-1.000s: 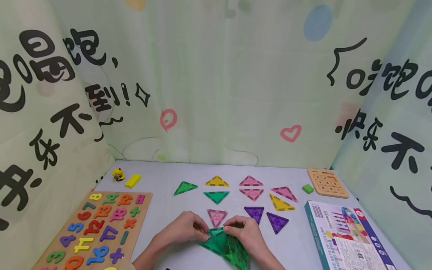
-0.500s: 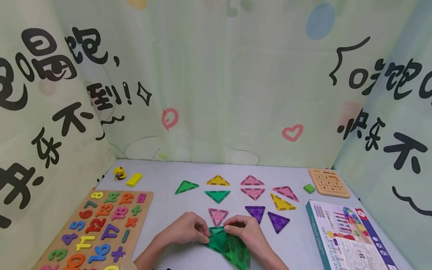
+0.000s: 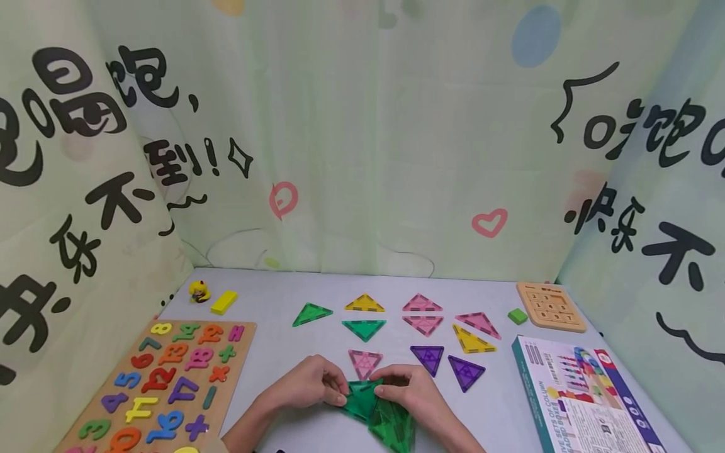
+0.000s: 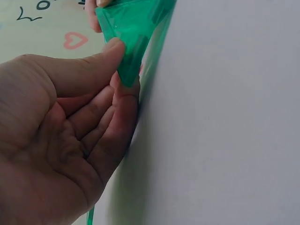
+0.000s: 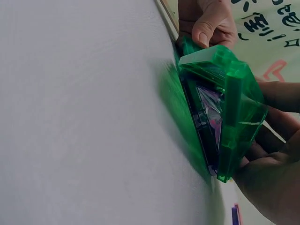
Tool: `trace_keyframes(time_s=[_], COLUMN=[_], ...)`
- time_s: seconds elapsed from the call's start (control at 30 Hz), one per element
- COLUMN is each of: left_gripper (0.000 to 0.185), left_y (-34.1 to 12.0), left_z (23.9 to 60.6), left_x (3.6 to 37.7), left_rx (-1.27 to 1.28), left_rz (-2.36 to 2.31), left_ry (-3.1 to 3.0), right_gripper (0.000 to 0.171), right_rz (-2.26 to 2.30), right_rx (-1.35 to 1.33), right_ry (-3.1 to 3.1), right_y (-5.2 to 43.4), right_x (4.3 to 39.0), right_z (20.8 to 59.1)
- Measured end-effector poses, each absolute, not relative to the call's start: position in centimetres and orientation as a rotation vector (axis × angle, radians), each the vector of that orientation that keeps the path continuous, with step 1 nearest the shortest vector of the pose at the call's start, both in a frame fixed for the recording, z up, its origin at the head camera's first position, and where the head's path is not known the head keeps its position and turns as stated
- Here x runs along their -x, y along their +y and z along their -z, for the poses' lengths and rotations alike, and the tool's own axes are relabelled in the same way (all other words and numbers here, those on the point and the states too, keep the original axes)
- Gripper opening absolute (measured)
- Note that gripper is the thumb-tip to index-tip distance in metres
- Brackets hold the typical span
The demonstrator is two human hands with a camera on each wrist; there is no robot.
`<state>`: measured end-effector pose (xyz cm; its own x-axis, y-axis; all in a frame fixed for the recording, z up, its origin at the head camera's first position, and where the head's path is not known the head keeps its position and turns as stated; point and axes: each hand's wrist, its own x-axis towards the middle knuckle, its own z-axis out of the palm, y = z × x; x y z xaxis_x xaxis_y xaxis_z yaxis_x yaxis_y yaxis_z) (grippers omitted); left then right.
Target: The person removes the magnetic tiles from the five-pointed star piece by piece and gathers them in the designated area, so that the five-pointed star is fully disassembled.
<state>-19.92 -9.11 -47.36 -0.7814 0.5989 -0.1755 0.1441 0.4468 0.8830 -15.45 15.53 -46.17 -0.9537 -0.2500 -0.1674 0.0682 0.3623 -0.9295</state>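
Note:
Translucent green triangle tiles (image 3: 378,412) stand joined together near the table's front edge. My left hand (image 3: 308,384) pinches the left tile's corner (image 4: 125,56) between thumb and fingers. Gripping the tiles from the other side, my right hand (image 3: 409,390) curls its fingers behind the green tiles (image 5: 225,108). Just beyond the hands lies a pink triangle tile (image 3: 365,363).
Several flat triangle tiles lie behind: green (image 3: 310,313), yellow (image 3: 364,304), pink (image 3: 421,324), purple (image 3: 427,357). A wooden number puzzle board (image 3: 155,384) lies at the left, a printed box (image 3: 578,396) at the right, a wooden slide puzzle (image 3: 549,306) at the back right. A yellow block (image 3: 223,302) lies back left.
The green tile assembly has tilted and shifted slightly between my hands; both hands keep their hold in about the same place.

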Motion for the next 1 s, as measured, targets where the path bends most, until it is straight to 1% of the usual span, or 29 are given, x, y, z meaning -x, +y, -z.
trace_keyframes(time_s=[0.5,0.7,1.0], left_gripper=[0.004,0.004,0.01], left_y=[-9.4,-10.5,-13.3], left_z=[47.2,46.9,46.1], left_x=[20.2,20.7,22.6], left_rx=[-0.628,-0.617,-0.455], left_rz=[-1.306,-1.367,-1.371], left_ry=[2.205,2.212,2.418], right_gripper=[0.034,0.031,0.028], right_rz=[1.641,1.629,1.621], right_rx=[0.185,0.197,0.226], right_ry=[2.317,2.329,2.297], right_y=[15.6,15.6,15.5], right_x=[15.5,15.5,15.6], right_z=[46.3,46.2,46.1])
